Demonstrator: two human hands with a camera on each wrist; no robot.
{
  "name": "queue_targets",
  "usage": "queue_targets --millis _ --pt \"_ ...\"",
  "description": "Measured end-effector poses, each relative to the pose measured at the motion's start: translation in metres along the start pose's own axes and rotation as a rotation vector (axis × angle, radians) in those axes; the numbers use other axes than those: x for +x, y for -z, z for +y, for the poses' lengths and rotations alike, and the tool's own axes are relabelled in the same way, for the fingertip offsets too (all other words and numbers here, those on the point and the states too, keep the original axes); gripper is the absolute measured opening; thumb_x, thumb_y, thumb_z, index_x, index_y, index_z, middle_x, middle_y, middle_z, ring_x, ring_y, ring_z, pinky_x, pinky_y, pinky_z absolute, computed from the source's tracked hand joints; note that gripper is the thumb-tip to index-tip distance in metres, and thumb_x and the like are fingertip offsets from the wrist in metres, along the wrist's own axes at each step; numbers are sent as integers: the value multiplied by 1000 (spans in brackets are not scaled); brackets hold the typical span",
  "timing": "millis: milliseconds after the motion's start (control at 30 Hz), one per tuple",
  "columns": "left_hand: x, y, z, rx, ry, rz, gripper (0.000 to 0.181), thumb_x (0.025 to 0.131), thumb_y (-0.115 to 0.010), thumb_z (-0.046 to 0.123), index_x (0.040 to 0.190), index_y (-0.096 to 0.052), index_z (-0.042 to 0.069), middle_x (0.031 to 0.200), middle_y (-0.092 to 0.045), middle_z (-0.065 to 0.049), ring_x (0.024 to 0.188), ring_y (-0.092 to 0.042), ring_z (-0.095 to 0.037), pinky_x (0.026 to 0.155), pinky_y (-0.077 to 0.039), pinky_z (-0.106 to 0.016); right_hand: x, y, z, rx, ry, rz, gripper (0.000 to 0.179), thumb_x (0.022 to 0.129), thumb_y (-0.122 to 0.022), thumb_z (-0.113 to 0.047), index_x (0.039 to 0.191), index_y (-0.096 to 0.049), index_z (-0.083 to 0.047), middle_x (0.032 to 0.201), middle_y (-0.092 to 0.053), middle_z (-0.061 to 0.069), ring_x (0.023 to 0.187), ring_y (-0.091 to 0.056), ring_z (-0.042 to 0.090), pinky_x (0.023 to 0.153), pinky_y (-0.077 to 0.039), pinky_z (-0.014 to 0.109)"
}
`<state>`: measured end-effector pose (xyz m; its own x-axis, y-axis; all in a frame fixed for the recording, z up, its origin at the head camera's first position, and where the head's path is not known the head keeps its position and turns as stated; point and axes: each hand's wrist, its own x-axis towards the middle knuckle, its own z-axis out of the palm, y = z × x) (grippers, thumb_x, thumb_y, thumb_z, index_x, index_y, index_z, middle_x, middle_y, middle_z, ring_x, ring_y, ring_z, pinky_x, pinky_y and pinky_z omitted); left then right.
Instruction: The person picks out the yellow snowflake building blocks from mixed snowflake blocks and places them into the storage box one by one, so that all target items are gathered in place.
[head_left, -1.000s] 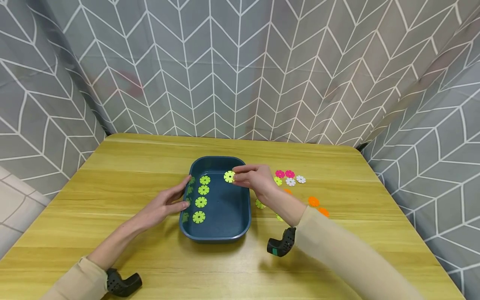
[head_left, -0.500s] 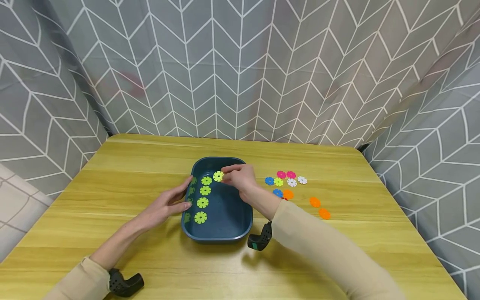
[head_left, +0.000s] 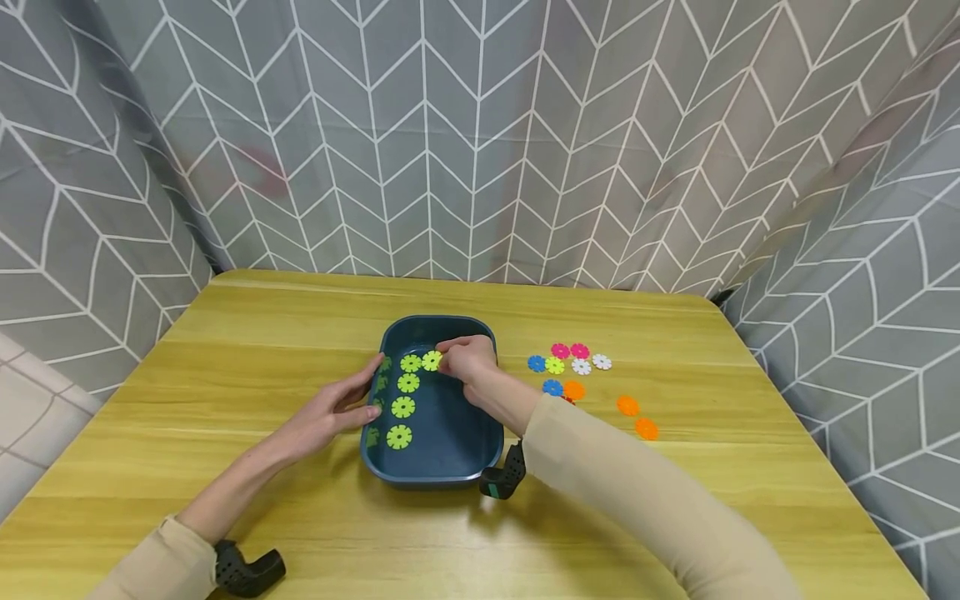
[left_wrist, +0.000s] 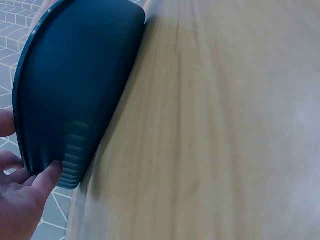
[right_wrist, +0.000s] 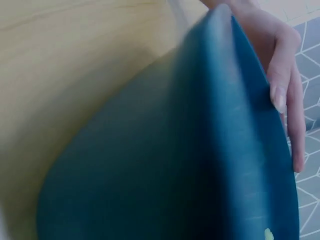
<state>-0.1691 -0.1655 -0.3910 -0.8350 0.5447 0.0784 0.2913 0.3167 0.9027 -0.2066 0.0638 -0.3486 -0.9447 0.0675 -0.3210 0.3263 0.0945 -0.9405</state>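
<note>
A bright yellow-green disc (head_left: pixel 431 361), flat and round with notches cut into its edge like petals, is showing near the far end of a dark blue tray (head_left: pixel 450 433), just to the right of the farthest of four matching discs (head_left: pixel 402 407). Those four are lying in a column along the tray's left side, their colour reflecting on the wall beside them. The right hand (head_left: pixel 474 365) is reaching in over the tray, thumb and fingers nearly closed together, and is pinching the disc by its right edge; whether the disc is touching the tray floor cannot be told. The left hand (head_left: pixel 333 406) is keeping its fingers fairly straight, the thumb spread apart from them, and is touching the tray's left side at the rim. The tray is resting on a wood-grained table (head_left: pixel 315 517).
</note>
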Motion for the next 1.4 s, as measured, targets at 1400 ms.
queue_targets --millis 1400 --pt "1 0 -3 2 -18 -13 72 101 -55 15 159 -15 1 165 -11 -23 148 -21 -49 116 -24 -56 -2 -3 7 -174 -4 126 42 100 -41 -7 140 -51 -1 141 -53 15 125 -53 33 109 -46 49"
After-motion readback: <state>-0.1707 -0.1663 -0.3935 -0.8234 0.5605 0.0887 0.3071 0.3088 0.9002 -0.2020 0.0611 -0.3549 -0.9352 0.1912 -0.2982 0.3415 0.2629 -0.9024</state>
